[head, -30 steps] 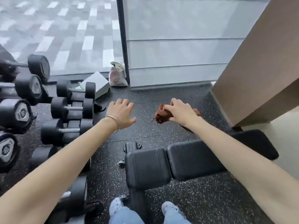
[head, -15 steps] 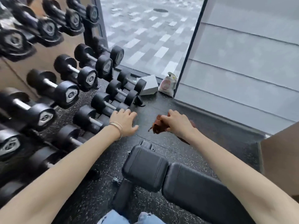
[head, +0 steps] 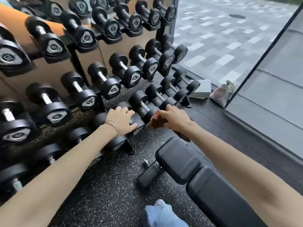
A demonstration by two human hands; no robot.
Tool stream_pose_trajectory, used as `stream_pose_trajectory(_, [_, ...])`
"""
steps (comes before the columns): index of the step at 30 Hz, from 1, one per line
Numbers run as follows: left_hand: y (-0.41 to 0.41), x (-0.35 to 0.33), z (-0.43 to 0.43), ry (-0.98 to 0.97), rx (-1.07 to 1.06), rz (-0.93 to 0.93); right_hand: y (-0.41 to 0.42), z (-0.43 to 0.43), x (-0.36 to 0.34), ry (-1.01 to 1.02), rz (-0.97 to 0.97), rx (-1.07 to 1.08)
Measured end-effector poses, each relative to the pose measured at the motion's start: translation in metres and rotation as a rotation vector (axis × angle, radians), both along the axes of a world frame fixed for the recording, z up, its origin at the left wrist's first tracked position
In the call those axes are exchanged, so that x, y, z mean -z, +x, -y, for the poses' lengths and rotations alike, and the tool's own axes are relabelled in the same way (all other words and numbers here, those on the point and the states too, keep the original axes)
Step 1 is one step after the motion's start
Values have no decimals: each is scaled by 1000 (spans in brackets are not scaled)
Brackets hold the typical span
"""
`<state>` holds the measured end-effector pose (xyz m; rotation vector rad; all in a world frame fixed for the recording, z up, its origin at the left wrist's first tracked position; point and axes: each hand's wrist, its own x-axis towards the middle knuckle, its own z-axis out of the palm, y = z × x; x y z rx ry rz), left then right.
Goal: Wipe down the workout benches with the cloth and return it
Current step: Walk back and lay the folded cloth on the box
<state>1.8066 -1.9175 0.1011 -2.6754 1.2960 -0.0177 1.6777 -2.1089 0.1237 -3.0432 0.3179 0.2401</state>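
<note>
A black padded workout bench (head: 178,159) runs from the lower middle to the lower right, below my arms. My right hand (head: 173,118) is stretched out in front of me, shut on a bunched reddish-brown cloth (head: 157,123), part of which hangs under my wrist. My left hand (head: 122,120), with thin bracelets at the wrist, is held out beside it with fingers apart and holds nothing. Both hands hover in front of the lowest row of dumbbells.
A three-tier rack of black dumbbells (head: 101,76) fills the left side. A white box (head: 202,89) and a plastic bag (head: 221,94) lie on the speckled rubber floor (head: 106,190) by the window (head: 229,38). My foot and jeans leg (head: 162,213) show at the bottom.
The view has swung left, so the dumbbell rack now fills the left side and the bench has slid to the lower right. Both hands keep the same pose, the right still gripping the cloth.
</note>
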Motion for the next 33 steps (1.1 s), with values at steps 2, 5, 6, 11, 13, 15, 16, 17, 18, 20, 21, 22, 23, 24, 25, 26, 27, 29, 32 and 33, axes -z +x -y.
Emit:
stream_pose_trajectory(2, [-8,0,-42,22,-58,7,6,-29,0,1,25,-65])
stream_pose_trajectory(5, [-19,-3,-96,21,-161,11,15,-67,-2,-36,61,-148])
stream_pose_trajectory(6, [-23,-5,-112,18,-210,7,19,-79,-4,-44,68,-184])
stream_pose_trajectory(11, [-36,-12,-173,37,-410,-14,42,-125,-14,-37,61,-361])
stream_pose_trajectory(13, [-42,-17,-188,26,-501,-18,52,-139,-18,-57,57,-449])
stream_pose_trajectory(15, [-52,-18,-195,22,-554,-19,60,-150,-21,-77,57,-532])
stream_pose_trajectory(16, [-58,-17,-198,8,-580,-22,63,-156,-20,-80,55,-570])
stream_pose_trajectory(17, [-65,-15,-200,-13,-610,-20,66,-162,-19,-82,51,-607])
stream_pose_trajectory(18, [-72,-13,-202,-37,-644,-21,68,-167,-17,-83,43,-647])
stream_pose_trajectory(20, [-89,-6,-206,-55,-717,-48,71,-179,-12,-88,14,-724])
stream_pose_trajectory(21, [-98,-2,-209,-45,-751,-66,72,-185,-10,-95,0,-761])
stream_pose_trajectory(22, [-107,3,-213,-28,-783,-83,73,-192,-8,-104,-9,-796])
stream_pose_trajectory(23, [-116,6,-218,-16,-814,-96,73,-199,-6,-110,-16,-827])
stream_pose_trajectory(24, [-124,10,-225,-11,-848,-106,73,-207,-5,-107,-20,-859])
stream_pose_trajectory(25, [-132,12,-233,-10,-883,-115,72,-215,-4,-97,-21,-892])
stream_pose_trajectory(26, [-140,14,-241,-8,-917,-124,71,-223,-4,-91,-19,-927])
stream_pose_trajectory(27, [-148,15,-249,-8,-947,-133,69,-232,-3,-96,-13,-963])
stream_pose_trajectory(29, [-163,16,-263,-13,-1000,-143,63,-250,-1,-115,-6,-1028])
stream_pose_trajectory(32, [-184,17,-283,-31,-1052,-124,52,-281,3,-127,-21,-1102])
stream_pose_trajectory(33, [-192,18,-290,-40,-1073,-124,47,-293,5,-139,-25,-1131])
